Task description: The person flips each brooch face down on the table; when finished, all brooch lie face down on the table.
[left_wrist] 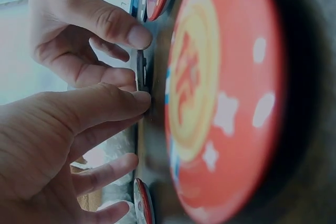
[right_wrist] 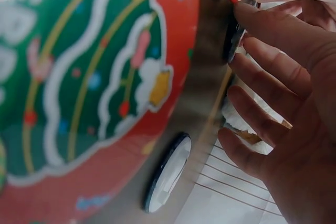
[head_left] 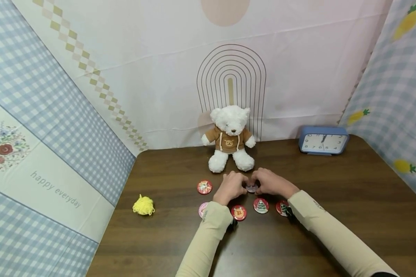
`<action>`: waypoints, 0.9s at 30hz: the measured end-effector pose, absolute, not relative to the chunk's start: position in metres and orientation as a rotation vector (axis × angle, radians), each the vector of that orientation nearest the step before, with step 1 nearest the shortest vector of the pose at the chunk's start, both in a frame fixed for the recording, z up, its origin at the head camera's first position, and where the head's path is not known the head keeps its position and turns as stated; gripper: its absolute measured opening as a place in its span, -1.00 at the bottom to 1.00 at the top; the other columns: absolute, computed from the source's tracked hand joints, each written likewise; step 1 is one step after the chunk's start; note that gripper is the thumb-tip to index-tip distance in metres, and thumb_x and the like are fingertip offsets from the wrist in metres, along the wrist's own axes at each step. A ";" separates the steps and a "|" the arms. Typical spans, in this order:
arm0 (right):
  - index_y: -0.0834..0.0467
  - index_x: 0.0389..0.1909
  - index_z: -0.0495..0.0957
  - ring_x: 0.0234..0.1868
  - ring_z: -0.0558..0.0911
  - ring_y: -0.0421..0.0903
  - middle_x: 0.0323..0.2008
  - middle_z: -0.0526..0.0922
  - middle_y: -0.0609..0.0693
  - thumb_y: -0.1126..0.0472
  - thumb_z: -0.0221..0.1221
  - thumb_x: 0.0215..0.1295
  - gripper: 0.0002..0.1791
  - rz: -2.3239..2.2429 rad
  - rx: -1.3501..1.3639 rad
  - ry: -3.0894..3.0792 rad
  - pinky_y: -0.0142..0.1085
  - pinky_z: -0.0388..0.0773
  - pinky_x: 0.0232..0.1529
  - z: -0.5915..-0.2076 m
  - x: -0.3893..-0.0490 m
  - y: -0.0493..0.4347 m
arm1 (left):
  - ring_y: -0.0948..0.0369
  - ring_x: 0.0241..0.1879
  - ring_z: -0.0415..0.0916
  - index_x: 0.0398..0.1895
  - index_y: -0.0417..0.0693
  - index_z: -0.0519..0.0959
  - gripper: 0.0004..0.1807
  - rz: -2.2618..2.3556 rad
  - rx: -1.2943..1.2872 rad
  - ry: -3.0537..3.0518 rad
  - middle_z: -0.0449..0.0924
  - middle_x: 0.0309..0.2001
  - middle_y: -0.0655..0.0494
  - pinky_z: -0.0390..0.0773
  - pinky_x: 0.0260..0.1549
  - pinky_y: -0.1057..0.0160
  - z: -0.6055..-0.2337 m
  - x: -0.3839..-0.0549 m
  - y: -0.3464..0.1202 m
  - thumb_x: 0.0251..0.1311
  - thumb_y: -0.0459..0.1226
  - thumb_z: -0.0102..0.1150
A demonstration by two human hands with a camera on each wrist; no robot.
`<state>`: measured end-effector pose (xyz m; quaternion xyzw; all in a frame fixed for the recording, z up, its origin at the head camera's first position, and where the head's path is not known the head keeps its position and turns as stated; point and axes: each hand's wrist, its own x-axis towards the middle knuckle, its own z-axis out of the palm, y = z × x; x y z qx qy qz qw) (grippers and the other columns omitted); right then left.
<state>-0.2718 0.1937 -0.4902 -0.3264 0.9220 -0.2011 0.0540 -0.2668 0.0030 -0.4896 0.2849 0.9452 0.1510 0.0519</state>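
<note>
At the centre of the table in the head view, both hands meet at a small, pale purplish round badge (head_left: 252, 188). My left hand (head_left: 232, 186) pinches its left side between thumb and fingers. From the opposite side, my right hand (head_left: 272, 181) grips it with thumb and fingertips. The left wrist view shows this badge (left_wrist: 140, 69) edge-on between the fingertips; its face is hidden there. Nearest the wrists lie a red badge with a yellow circle (head_left: 239, 212), a Christmas-tree badge (head_left: 261, 206) and another tree badge (head_left: 282, 208), partly covered by the right wrist.
A colourful red badge (head_left: 204, 187) and a pink badge (head_left: 203, 209), partly behind the left sleeve, lie left. Yellow yarn (head_left: 143, 205) sits farther left. Behind the hands sits a white teddy bear (head_left: 230, 134) in a brown hoodie. A blue clock (head_left: 324, 141) stands back right.
</note>
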 end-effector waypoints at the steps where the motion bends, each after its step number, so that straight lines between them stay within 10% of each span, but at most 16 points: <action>1: 0.09 -0.40 0.67 -0.26 0.51 -0.08 -0.36 0.61 -0.14 0.30 0.51 -0.10 -0.77 -0.624 -1.002 2.794 -0.13 0.47 -0.18 -0.490 -0.272 0.195 | 0.13 -0.10 0.48 -0.19 0.21 0.77 -0.78 0.459 0.869 2.877 0.69 -0.20 0.31 0.30 -0.16 0.10 -0.490 -0.267 0.003 0.08 -0.24 0.51; 27: 0.14 -0.28 0.66 -0.48 0.45 -0.26 -0.47 0.58 -0.17 0.43 0.33 0.19 -0.85 -0.806 -0.988 2.738 -0.31 0.45 -0.38 -0.484 -0.274 0.201 | 0.22 -0.25 0.56 -0.33 0.12 0.74 -0.99 0.644 0.824 2.879 0.70 -0.38 0.36 0.32 -0.11 0.03 -0.486 -0.269 0.004 0.23 -0.23 0.39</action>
